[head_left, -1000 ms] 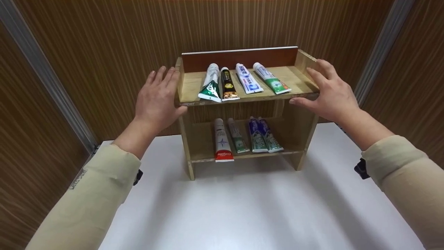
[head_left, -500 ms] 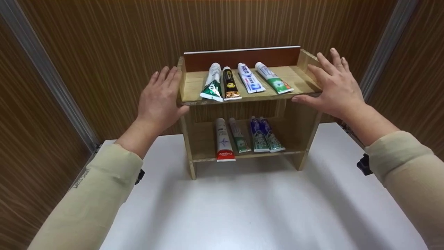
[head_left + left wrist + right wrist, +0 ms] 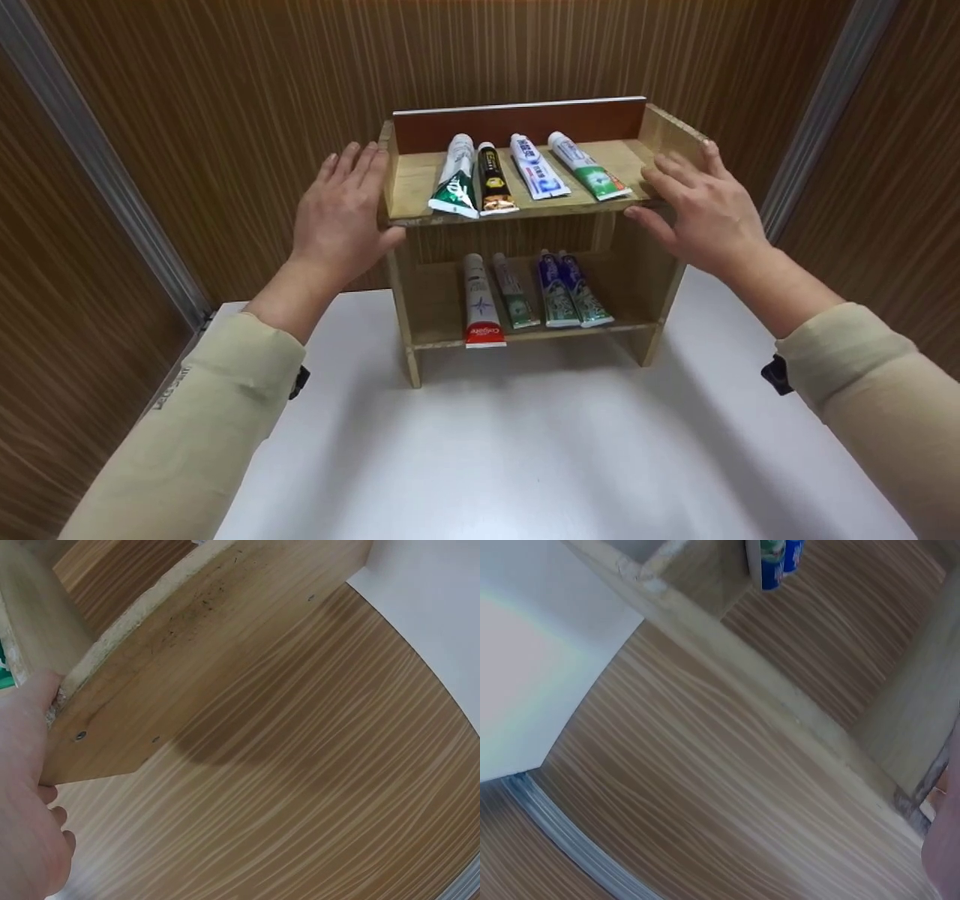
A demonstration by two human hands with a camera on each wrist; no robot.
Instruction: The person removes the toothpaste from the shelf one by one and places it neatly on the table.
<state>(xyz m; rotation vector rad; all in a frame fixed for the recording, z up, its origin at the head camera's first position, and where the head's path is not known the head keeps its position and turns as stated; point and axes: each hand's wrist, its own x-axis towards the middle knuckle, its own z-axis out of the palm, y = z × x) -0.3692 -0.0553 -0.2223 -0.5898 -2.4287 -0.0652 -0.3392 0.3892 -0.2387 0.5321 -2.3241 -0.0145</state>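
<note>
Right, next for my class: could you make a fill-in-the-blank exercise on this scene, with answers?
1. The upper shelf of the pale wooden rack holds ____ toothpaste tubes.
2. In the head view, the slim black-and-gold tube lies just right of the white tube with a ____ end.
3. On the lower shelf, the whitish tube printed "Colgate" has a ____ end.
4. The person's left hand and right hand are at the ends of the ____ shelf.

Missing words: four; green; red; upper.
</note>
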